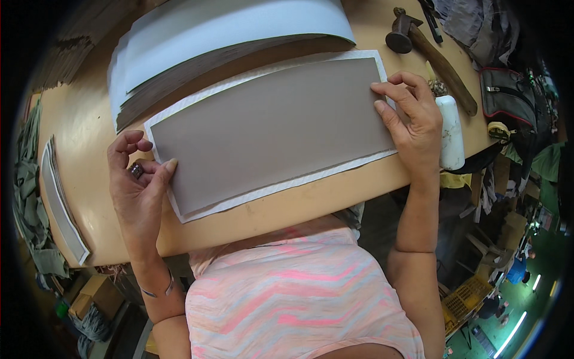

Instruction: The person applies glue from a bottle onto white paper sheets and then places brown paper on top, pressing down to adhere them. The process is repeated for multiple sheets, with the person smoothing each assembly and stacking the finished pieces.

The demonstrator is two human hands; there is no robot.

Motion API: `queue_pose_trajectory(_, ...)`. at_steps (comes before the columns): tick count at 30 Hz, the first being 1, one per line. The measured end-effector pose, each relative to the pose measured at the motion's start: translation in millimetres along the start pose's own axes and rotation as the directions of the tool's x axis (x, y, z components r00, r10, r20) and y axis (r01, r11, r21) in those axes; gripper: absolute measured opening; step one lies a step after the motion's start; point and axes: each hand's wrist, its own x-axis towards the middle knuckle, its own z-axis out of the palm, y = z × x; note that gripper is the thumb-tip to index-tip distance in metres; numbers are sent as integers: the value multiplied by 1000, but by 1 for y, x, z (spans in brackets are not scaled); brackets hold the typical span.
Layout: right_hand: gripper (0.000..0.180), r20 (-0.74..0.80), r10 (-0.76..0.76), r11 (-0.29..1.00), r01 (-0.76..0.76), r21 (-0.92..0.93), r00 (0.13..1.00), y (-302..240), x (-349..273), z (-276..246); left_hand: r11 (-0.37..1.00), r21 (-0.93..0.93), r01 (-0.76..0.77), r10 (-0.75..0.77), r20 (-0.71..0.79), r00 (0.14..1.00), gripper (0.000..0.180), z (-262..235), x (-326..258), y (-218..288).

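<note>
A long grey-brown sheet (pixel 269 131) lies on a slightly larger white sheet (pixel 218 207), whose border shows around it. At the left end, my left hand (pixel 139 173) pinches the edge, thumb on top of the grey-brown sheet, some fingers curled beside it. My right hand (pixel 412 113) is at the opposite end, its thumb and index fingertip on the right edge and the other fingers bent. Whether its fingers reach under the sheets is hidden.
Behind the sheets a stack of curved, light-blue-topped sheets (pixel 239 36) rests on the table (pixel 311 191). To the right are a wooden-handled hammer (pixel 433 57), a white bottle (pixel 451 133) and a dark bag (pixel 508 99). A narrow stack of strips (pixel 61 200) lies at the left edge.
</note>
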Motion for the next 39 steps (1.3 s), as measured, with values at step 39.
queue_pose_trajectory(39, 34, -3, 88, 992, -88, 95, 996, -5, 0, -3, 912, 347, -217, 226, 16, 974, 33, -2, -12, -5)
